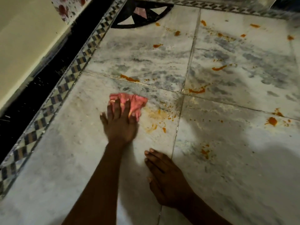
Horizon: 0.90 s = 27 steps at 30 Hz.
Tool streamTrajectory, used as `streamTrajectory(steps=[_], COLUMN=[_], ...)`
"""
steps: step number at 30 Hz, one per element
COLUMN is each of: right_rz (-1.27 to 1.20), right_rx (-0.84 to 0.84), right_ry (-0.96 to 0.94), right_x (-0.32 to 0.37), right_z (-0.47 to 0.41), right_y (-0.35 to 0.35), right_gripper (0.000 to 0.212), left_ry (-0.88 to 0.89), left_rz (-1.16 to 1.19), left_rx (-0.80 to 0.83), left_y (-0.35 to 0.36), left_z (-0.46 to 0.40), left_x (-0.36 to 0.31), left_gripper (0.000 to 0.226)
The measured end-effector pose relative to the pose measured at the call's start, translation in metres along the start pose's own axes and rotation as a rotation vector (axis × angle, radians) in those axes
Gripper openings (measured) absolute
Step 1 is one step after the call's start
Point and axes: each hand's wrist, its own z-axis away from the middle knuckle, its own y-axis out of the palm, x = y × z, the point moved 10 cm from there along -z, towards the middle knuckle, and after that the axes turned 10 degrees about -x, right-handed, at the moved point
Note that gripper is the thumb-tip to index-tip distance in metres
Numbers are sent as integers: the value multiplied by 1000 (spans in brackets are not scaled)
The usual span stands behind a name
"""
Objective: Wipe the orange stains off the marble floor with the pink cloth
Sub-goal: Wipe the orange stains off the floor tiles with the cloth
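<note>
My left hand presses flat on the crumpled pink cloth, which lies on the marble floor near the left border. Just right of the cloth is a faint smeared orange patch with small specks. Thick orange stains lie further off: one along the tile joint, one at the tile corner, one streak and one blob at the right. My right hand rests palm down on the floor below the cloth, holding nothing.
A patterned mosaic border and a black strip run diagonally on the left, beside a cream wall. A black inlay motif sits in the far corner. Small orange drops dot the far tiles.
</note>
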Motion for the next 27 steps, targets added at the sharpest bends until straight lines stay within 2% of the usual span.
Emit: streamTrajectory(steps=[1,2,4,6,7,9,11,13,14,16,18,19,20,22,25,27], right_rz=[-6,-1,87,189,224,284,329,342,340,328,312,301,303,319,333,329], right_rx=[9,18,39,65,80,125,156,176,175,146,126,128,134,145,140,138], right_ry=[0,-1,1,6,10,17,27,48,62,91,106,111,115,113,105,105], right_x=[-1,-3,-7,-9,-9,-10,-11,-14,-15,-17,-19,-20,-22,-23,-22,-23], right_z=[1,2,12,28,35,46,50,52,53,54,57,58,59,59,58,61], right_y=[1,1,-1,-3,-5,-8,-8,-7,-6,-12,-18,-20,-22,-24,-21,-22], right_gripper=[53,52,52,57,59,65,68,69,69,66,65,65,65,66,66,66], left_ry=[23,133,462,686,695,547,264,103,129,384,641,693,681,473,180,191], left_rz=[-4,6,50,37,19,17,32,59,65,56,24,11,1,-3,28,41], left_rx=[15,6,-2,-36,-46,-102,-102,-69,-46,-2,-19,-27,-33,-61,-82,-58], left_y=[6,9,12,9,6,-5,-5,4,7,12,8,5,1,-6,1,7], left_z=[-6,-7,10,41,52,56,41,25,22,31,56,65,70,64,29,21], left_x=[-20,-47,-93,-97,-84,-51,-25,-33,-50,-89,-94,-84,-69,-36,-35,-58], left_gripper=[71,70,65,59,58,60,66,72,73,68,62,60,59,61,66,68])
